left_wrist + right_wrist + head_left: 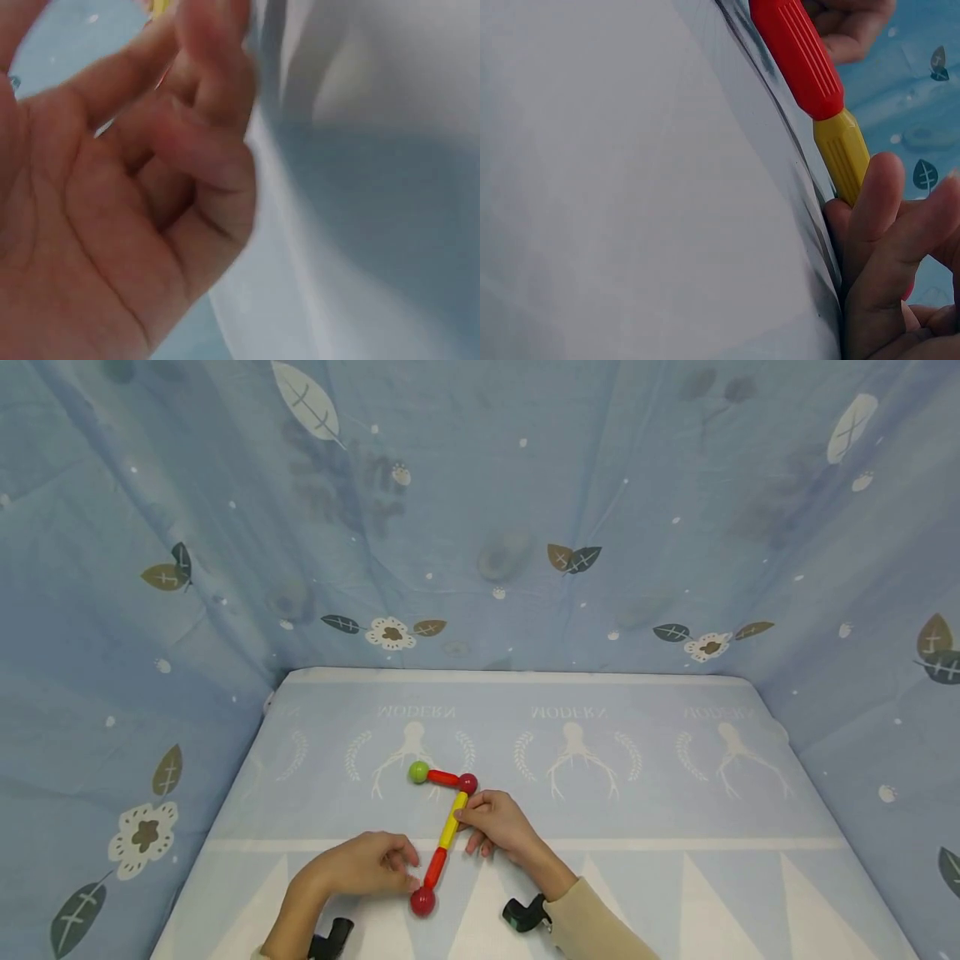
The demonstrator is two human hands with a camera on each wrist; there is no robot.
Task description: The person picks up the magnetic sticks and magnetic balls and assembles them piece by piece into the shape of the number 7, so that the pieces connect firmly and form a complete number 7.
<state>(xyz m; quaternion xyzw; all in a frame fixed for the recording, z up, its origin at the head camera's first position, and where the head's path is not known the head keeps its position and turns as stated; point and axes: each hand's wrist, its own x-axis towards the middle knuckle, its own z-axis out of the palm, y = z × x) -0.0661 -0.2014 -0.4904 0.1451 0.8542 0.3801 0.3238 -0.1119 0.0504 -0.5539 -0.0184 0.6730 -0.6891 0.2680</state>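
Observation:
A chain of magnetic building sticks and balls lies on the table in the head view. From the far end it runs green ball, short red stick, dark red ball, yellow stick, second red stick and near red ball. My right hand pinches the yellow stick close to the dark red ball. Beside the near red ball is my left hand, its fingers loosely bent and its fingertips close to the ball; whether they touch it I cannot tell. The left wrist view shows no held piece.
The table has a pale patterned cover. Blue printed curtain rises behind it and along both sides. Black wrist devices sit at both wrists.

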